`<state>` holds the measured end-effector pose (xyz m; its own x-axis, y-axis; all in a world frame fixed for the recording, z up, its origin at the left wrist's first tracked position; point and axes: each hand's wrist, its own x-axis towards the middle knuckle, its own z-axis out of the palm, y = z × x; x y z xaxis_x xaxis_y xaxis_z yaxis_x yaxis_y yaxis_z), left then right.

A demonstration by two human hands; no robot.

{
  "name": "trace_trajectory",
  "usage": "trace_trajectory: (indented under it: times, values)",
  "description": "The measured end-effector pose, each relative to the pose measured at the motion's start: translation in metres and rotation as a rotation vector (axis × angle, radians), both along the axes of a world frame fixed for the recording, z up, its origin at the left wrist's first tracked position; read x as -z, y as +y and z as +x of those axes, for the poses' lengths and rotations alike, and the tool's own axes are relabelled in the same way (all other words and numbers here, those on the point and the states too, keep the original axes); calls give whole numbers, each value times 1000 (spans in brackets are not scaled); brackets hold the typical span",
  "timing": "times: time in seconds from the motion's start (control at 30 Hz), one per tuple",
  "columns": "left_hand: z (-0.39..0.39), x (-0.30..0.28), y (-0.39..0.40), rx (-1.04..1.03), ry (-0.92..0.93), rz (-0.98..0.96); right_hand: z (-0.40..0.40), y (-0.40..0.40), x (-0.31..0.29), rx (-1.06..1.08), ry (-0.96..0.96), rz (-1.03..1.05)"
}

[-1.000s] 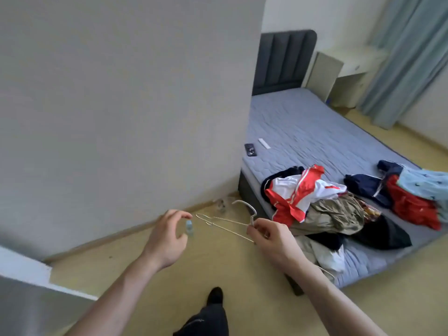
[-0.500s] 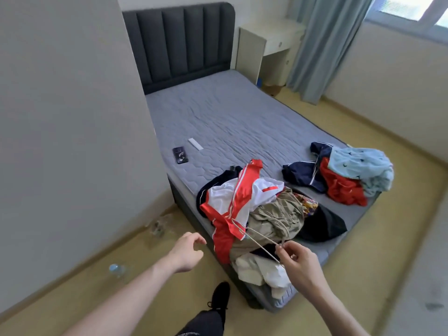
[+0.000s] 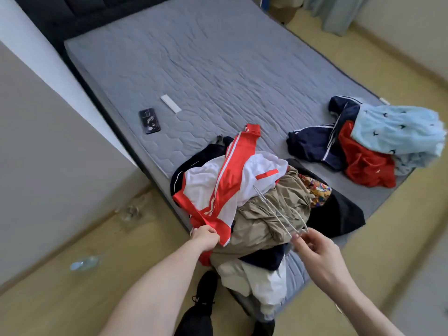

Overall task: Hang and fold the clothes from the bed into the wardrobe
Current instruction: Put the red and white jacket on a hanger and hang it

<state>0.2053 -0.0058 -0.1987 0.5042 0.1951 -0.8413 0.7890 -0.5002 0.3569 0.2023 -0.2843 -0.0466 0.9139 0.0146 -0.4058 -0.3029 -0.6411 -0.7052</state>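
Observation:
A heap of clothes lies at the near corner of the grey bed [image 3: 218,59]. On top is a red and white jersey [image 3: 218,183], over a khaki garment [image 3: 274,214] and dark pieces. My left hand [image 3: 204,237] is pinched on the jersey's red lower hem at the bed's edge. My right hand [image 3: 315,248] holds a thin wire hanger [image 3: 276,212] by its hook end; the hanger lies across the khaki garment. A second pile sits at the right: navy trousers [image 3: 312,144], a red garment [image 3: 363,163] and a light blue one [image 3: 397,129].
A black phone [image 3: 149,121] and a white remote [image 3: 170,104] lie on the mattress. A grey wall or panel [image 3: 48,141] stands close on the left. A clear plastic bottle [image 3: 83,263] lies on the yellow floor. My black shoe [image 3: 206,292] is by the bed's corner.
The view has swung from the wall down onto the bed. My left hand has reached forward and taken the jersey's hem. My right hand has brought the hanger over the heap.

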Motion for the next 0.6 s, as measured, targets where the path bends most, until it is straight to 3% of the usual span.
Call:
trace_trajectory:
  times: [0.17, 0.33, 0.47, 0.6]
  values:
    - [12, 66, -19, -230, 91, -108, 18, -11, 60, -48, 124, 36]
    - [32, 91, -32, -537, -12, -148, 45, -24, 94, -84, 166, 73]
    - [34, 53, -47, -824, -281, -57, 65, -41, 81, -130, 168, 98]
    - [17, -9, -57, -740, -246, -83, 81, -57, 34, -218, 134, 128]
